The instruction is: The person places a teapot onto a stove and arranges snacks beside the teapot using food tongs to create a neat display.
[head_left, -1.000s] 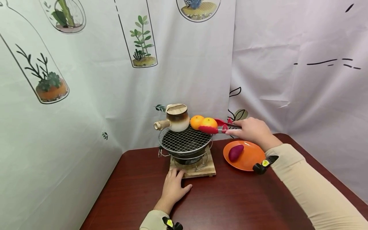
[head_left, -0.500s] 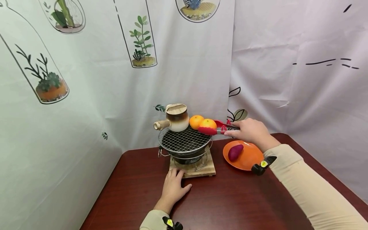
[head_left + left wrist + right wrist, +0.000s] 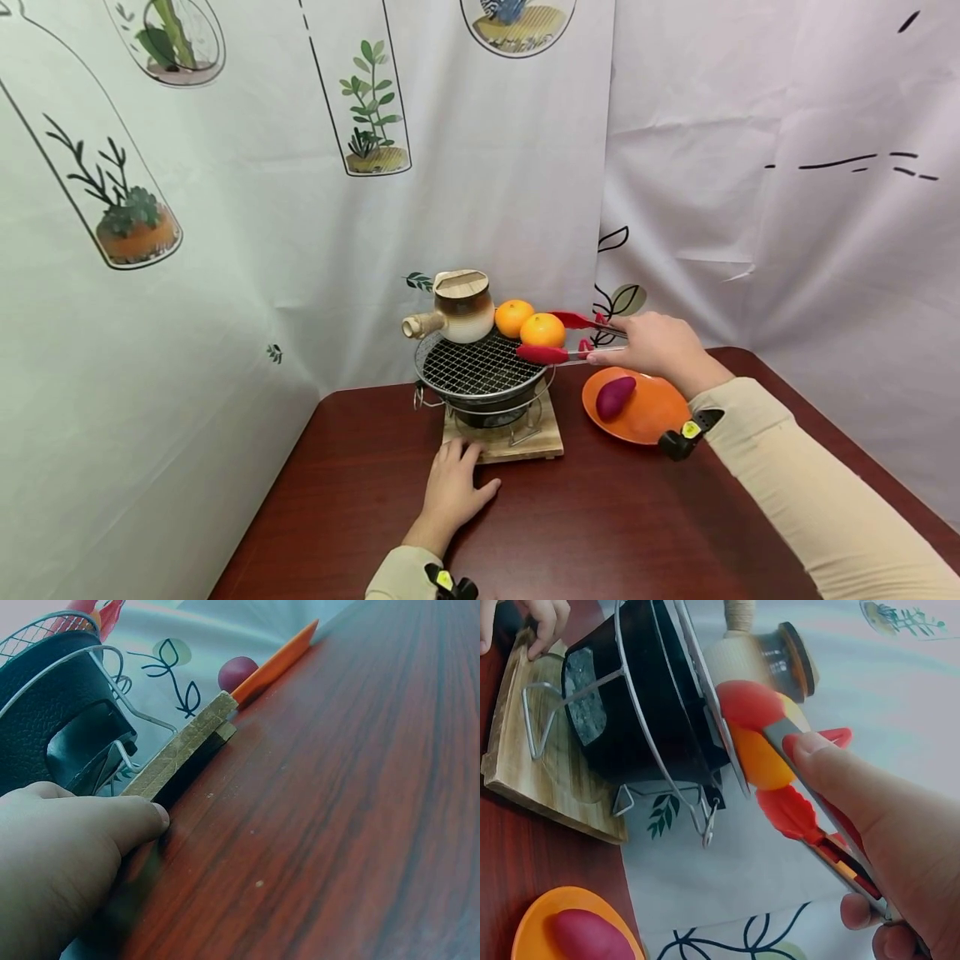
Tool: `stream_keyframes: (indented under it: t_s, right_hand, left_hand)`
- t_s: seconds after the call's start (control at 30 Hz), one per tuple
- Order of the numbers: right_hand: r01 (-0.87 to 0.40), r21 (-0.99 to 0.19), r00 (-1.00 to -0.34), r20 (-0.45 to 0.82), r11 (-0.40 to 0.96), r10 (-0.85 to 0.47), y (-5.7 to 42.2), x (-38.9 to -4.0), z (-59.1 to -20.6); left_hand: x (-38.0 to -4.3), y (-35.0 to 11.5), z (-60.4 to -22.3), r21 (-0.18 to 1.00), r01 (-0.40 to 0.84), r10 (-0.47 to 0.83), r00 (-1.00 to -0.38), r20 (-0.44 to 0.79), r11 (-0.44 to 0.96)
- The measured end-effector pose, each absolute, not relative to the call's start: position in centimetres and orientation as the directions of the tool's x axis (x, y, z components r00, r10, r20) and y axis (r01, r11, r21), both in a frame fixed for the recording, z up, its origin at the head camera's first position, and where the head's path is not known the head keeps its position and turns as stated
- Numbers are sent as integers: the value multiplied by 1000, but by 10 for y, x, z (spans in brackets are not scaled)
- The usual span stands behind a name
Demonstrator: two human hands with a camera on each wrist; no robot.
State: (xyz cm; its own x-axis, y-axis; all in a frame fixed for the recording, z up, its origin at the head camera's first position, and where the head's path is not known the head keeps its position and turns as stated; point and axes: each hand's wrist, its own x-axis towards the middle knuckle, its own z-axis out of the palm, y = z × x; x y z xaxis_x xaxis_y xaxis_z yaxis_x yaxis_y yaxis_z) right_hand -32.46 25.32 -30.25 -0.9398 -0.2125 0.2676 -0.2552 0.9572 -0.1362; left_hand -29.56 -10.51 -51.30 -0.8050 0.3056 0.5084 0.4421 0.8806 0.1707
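Observation:
My right hand point(image 3: 660, 343) grips a pair of red-tipped tongs point(image 3: 791, 814). Their two heads stand spread on either side of the nearer orange point(image 3: 543, 331), which sits at the right of the wire grill rack point(image 3: 480, 367). Against it lies a second orange point(image 3: 513, 317), beside a small lidded pot point(image 3: 467, 317) with a side handle. The rack tops a black round stove point(image 3: 634, 697) on a wooden board point(image 3: 525, 442). My left hand point(image 3: 452, 492) rests at the board's front left edge, fingertips on the wood, thumb out to the side.
Right of the stove, an orange plate point(image 3: 652, 408) bears a purple sweet potato point(image 3: 616, 398). A wire frame point(image 3: 626, 667) surrounds the stove. Printed white cloth point(image 3: 510, 208) hangs right behind and left of the brown table point(image 3: 600, 525).
The tongs' heads have spread apart, and the near head has dropped lower, leaving more of the nearer orange showing. My left hand stays on the board.

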Motion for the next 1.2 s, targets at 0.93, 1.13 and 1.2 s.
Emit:
stream_keyframes:
  t_s: [0.93,1.13,1.2]
  right_hand:
    - [-195,-187,-954,265,963,-142,363,-296,-359]
    - [-154,-186,-974,194,970,-118,375,-293,-381]
    - [-137,-191,-979,178,972,-103,378,-292,-389]
  left_hand:
    - [-296,-106,-514,173,457,311,-793,523,872]
    - [-296,-107,-516,174,464,312,-785,536,869]
    - [-297,-107,-517,167,465,313,-780,543,869]
